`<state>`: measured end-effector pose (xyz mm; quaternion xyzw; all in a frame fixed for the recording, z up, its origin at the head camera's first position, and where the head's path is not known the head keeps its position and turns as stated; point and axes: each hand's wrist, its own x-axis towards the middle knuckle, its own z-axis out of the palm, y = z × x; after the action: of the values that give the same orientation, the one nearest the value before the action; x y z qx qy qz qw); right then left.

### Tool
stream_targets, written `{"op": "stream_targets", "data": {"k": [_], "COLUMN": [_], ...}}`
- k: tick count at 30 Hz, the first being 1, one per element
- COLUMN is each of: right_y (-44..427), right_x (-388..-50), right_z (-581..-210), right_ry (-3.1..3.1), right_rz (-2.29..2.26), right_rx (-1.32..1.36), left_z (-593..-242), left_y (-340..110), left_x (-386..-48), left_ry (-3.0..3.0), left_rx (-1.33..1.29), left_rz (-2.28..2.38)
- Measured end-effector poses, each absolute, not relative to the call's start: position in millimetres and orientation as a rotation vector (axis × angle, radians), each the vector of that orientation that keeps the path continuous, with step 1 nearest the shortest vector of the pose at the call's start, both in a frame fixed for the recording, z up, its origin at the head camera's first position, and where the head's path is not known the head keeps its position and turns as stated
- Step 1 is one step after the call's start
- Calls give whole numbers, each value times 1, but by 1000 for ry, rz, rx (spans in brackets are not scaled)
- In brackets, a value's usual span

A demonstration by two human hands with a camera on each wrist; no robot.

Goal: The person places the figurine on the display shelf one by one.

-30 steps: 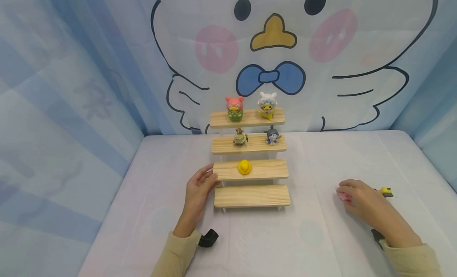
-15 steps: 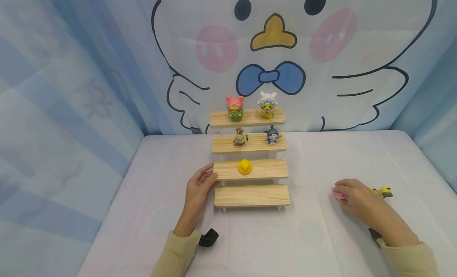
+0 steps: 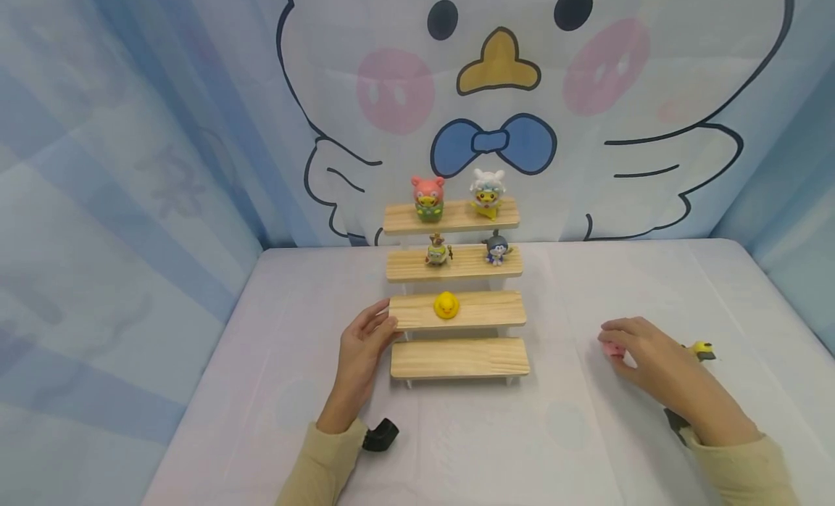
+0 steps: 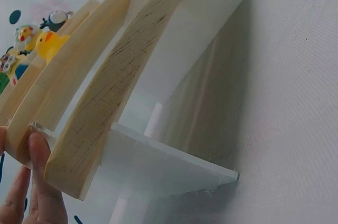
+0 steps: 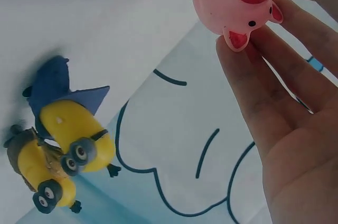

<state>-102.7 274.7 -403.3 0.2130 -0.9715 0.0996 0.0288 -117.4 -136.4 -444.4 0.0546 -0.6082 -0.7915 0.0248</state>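
Likely transfer step: pinching glossy pink pig figurine (image 3: 613,349), right of frame, in bent-fingered right hand (image 3: 652,362), gripping four-tier pale-wood stand (image 3: 460,359), mid-frame, with left hand (image 3: 362,346); probably calling next for careful carry leftward.

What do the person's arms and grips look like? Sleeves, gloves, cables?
Left sleeve and right sleeve: plain beige, long, ending near the wrist, no markings visible. Left grip and right grip: bare, no gloves or rings visible. A black angular piece shows by the left cuff, a dark one by the right. No cables visible.
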Motion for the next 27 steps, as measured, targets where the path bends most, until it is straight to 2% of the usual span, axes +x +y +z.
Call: {"op": "stream_targets", "data": {"k": [27], "right_y": [233], "right_x": [-111], "right_z": [-371], "right_ry": [-2965], "right_rz": [318], "right_rx": [683], "left_z": [-446], "left_y": [-136], "left_x": [-118], "left_ry": [-1887], "left_rx": [154], "left_rz": [-2438]}}
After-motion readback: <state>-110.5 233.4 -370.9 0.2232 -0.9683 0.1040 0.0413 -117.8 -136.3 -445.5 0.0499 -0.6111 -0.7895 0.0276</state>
